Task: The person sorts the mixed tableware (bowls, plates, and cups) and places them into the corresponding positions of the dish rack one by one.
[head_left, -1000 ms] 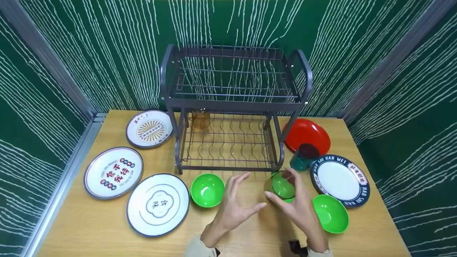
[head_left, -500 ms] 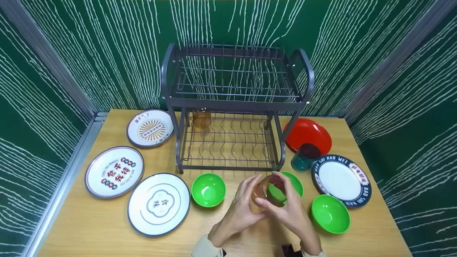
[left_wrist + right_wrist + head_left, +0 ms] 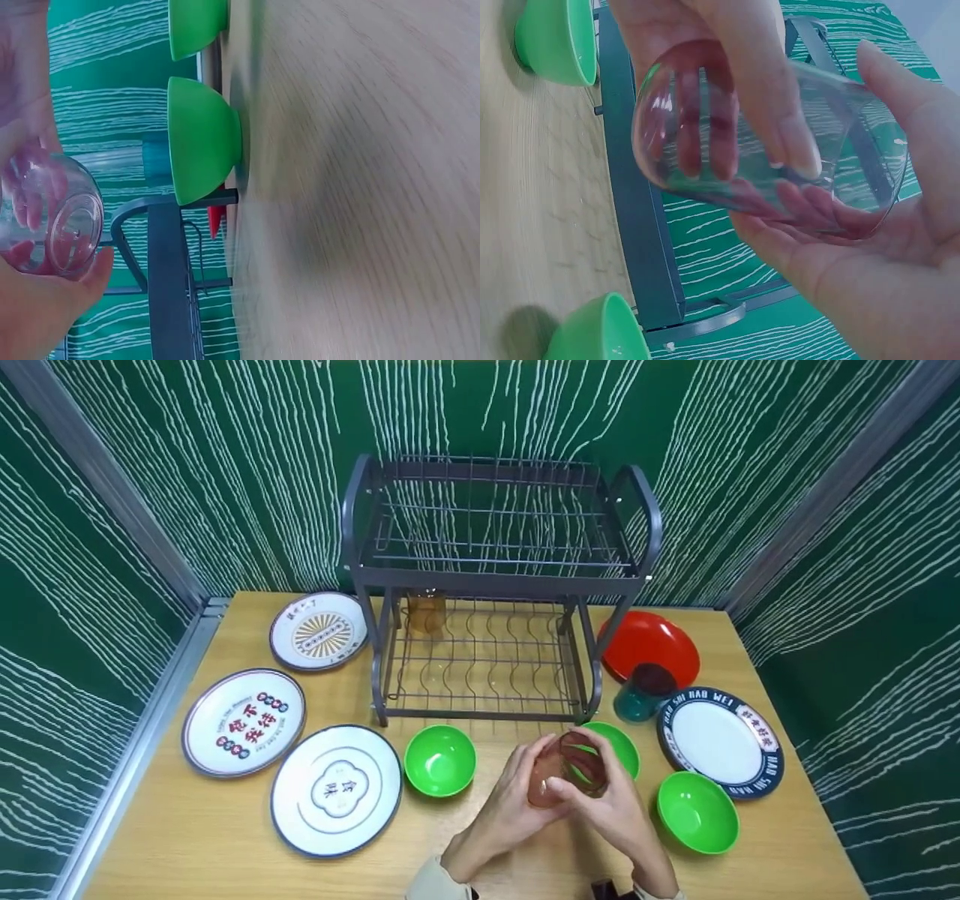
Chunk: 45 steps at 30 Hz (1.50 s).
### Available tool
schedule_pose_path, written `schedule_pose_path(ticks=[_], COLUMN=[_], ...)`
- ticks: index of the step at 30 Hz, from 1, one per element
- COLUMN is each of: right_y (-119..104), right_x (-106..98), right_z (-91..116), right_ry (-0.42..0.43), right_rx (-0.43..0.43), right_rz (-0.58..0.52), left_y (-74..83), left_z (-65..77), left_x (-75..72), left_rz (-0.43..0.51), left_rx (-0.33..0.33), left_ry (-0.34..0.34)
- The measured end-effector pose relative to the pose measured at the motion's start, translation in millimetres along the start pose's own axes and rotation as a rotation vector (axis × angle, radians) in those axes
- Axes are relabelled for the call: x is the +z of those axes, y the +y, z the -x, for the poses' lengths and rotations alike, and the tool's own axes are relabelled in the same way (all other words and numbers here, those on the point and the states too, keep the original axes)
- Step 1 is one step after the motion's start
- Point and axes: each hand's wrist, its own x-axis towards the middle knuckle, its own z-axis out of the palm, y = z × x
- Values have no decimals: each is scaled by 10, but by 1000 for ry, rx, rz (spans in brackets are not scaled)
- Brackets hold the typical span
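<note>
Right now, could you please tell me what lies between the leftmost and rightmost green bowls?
In the head view, the left hand and right hand, gripping a reddish glass, and the middle green bowl appear there.

The right hand (image 3: 616, 808) partly hides a round, glossy green bowl (image 3: 623, 747) and a rounded, pinkish transparent cup (image 3: 543, 780).

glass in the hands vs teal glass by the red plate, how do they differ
The held glass is tilted between left hand and right hand; the teal glass stands untouched. In the head view the held glass looks reddish, the teal glass bluish green. Both look transparent.
</note>
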Motion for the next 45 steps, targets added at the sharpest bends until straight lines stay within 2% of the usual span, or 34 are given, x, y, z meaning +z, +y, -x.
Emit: schedule_pose_path(ticks=[4, 9, 13, 17, 20, 23, 25, 28, 32, 37, 40, 45], right_y=[158, 221, 226, 227, 238, 261, 286, 326, 367, 390, 411, 447], right_x=[-54, -133, -192, -207, -182, -143, -118, -89, -57, -17, -9, -22], right_z=[26, 69, 100, 112, 118, 125, 130, 130, 113, 81, 70, 50], right_ry=[-3, -42, -51, -25, -3, 1, -9, -25, -34, -74, -91, -94], right_rx=[-16, -29, -7, 22, 44, 57, 62, 81, 101, 109, 109, 78], right_rz=[-92, -183, -172, -157, -171, -201, -209, -197, -154, -75, -50, -50], left_y=[19, 58, 133, 296, 397, 420, 417, 367, 309, 319, 323, 328], left_z=[0, 1, -26, -95, -144, -178, -198, -228, -276, -345, -380, -426], left_x=[-27, -68, -118, -227, -313, -350, -356, -338, -343, -396, -409, -435], left_rz=[64, 141, 332, 517, 558, 571, 567, 505, 338, 157, 105, 52], left_rx=[-34, -57, -116, -122, -102, -101, -101, -94, -63, -1, 15, 3], left_ry=[-7, 36, 50, 46, 56, 66, 72, 79, 90, 102, 98, 67])
